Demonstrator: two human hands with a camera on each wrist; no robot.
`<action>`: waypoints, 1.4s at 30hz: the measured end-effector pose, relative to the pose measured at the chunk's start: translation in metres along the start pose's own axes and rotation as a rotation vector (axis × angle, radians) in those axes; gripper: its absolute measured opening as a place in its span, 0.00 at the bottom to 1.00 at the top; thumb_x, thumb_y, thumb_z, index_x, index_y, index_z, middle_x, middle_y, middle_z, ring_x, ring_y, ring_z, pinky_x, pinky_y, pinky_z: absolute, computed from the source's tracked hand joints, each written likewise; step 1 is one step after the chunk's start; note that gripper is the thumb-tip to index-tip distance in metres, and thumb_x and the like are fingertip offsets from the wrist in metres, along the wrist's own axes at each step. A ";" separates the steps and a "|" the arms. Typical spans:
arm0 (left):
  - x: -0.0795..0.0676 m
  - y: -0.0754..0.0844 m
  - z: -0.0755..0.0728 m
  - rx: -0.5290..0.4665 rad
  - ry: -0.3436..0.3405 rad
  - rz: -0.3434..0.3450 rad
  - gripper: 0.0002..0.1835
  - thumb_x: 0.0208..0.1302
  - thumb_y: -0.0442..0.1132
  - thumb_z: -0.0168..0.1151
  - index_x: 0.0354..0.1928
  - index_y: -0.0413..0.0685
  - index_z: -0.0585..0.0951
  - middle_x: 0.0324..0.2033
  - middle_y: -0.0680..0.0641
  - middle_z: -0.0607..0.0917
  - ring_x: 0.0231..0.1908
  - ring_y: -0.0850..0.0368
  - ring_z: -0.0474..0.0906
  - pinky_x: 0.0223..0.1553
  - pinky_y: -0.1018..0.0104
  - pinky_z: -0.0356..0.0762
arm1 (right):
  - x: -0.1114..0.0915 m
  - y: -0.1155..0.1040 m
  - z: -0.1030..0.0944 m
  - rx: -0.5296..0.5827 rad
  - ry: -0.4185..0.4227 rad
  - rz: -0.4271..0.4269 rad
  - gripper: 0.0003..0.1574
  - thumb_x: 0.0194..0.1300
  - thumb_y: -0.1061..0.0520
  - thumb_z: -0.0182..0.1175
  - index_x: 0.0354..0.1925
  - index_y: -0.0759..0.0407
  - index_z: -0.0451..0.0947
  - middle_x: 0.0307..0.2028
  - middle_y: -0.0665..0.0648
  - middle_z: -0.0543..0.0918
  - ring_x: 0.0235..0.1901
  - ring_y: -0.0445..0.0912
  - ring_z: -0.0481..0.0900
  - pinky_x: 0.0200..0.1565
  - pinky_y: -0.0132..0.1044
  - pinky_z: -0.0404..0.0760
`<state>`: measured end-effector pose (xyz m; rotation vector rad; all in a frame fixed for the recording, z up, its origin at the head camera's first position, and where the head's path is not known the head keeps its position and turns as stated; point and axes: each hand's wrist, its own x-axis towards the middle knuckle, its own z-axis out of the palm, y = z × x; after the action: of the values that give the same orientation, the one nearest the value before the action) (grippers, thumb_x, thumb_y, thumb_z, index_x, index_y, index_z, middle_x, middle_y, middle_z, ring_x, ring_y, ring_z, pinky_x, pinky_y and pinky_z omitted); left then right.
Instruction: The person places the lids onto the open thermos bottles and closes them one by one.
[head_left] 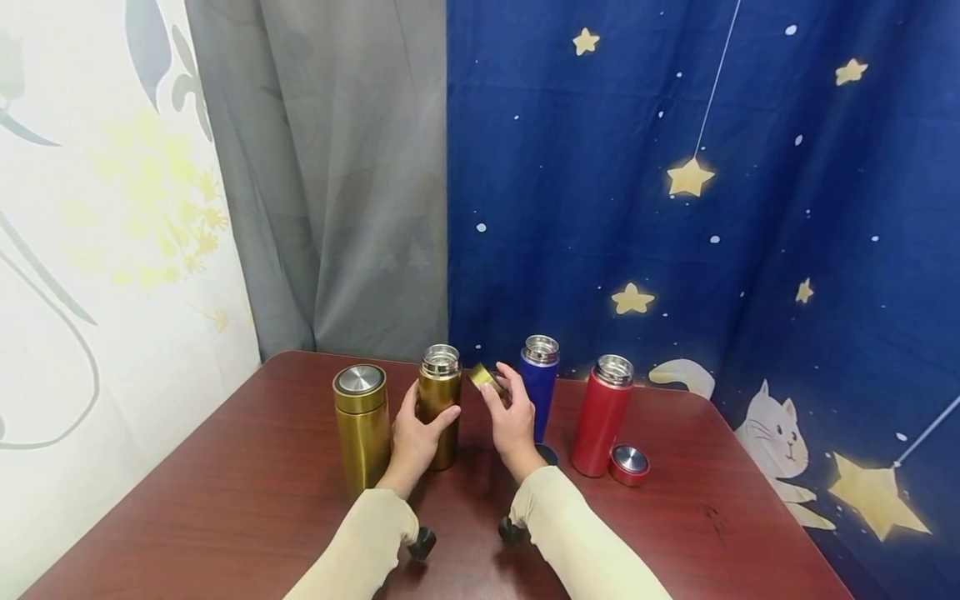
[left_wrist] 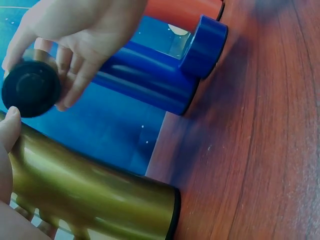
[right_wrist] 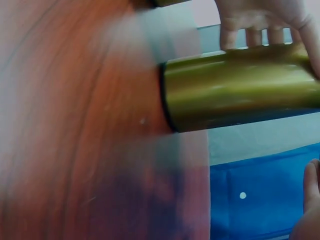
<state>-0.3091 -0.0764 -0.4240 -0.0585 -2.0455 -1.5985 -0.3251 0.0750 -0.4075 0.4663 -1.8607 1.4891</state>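
Note:
My left hand (head_left: 415, 437) grips a gold thermos (head_left: 438, 400) around its body; the thermos stands upright on the table with its silver neck bare. Just right of that neck, my right hand (head_left: 514, 421) pinches a gold lid (head_left: 486, 377), held tilted in the air. The lid's dark underside (left_wrist: 31, 89) faces the left wrist camera. In the right wrist view, the fingers of my left hand wrap the gold thermos (right_wrist: 240, 87), and only part of my right hand (right_wrist: 307, 215) shows at the edge.
A larger gold thermos (head_left: 362, 429) with its lid on stands at left. Right of my hands are an uncapped blue thermos (head_left: 538, 387), its blue lid (left_wrist: 205, 47) beside it, and an uncapped red thermos (head_left: 602, 421) with a red lid (head_left: 629, 465) on the table (head_left: 720, 500).

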 end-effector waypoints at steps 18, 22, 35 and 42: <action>0.000 0.000 -0.005 -0.035 -0.097 -0.010 0.42 0.41 0.56 0.66 0.60 0.58 0.60 0.52 0.51 0.70 0.49 0.55 0.68 0.50 0.55 0.64 | 0.021 -0.067 0.007 0.185 0.022 -0.045 0.19 0.60 0.63 0.51 0.50 0.66 0.68 0.42 0.62 0.76 0.39 0.50 0.75 0.40 0.35 0.74; 0.001 0.000 -0.005 -0.030 -0.104 -0.004 0.42 0.41 0.55 0.66 0.60 0.59 0.60 0.52 0.51 0.70 0.49 0.55 0.68 0.50 0.55 0.64 | 0.025 -0.072 0.011 0.190 -0.005 -0.074 0.20 0.59 0.63 0.53 0.51 0.65 0.68 0.44 0.63 0.75 0.40 0.48 0.74 0.41 0.36 0.74; -0.006 0.025 -0.014 -0.068 -0.142 0.026 0.39 0.45 0.45 0.67 0.60 0.48 0.61 0.50 0.44 0.72 0.47 0.48 0.69 0.47 0.51 0.65 | 0.032 -0.086 0.014 0.026 -0.083 -0.136 0.26 0.48 0.60 0.64 0.48 0.62 0.72 0.42 0.62 0.73 0.38 0.49 0.73 0.34 0.45 0.75; -0.009 0.034 -0.015 -0.066 -0.142 0.033 0.38 0.46 0.42 0.67 0.59 0.47 0.61 0.49 0.43 0.72 0.47 0.48 0.69 0.48 0.53 0.66 | 0.042 -0.064 0.016 -0.034 -0.186 -0.160 0.29 0.49 0.53 0.64 0.51 0.56 0.71 0.46 0.57 0.72 0.42 0.47 0.70 0.34 0.41 0.74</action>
<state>-0.2835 -0.0775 -0.3950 -0.2345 -2.0853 -1.6840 -0.3171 0.0488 -0.3344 0.7416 -1.9373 1.3443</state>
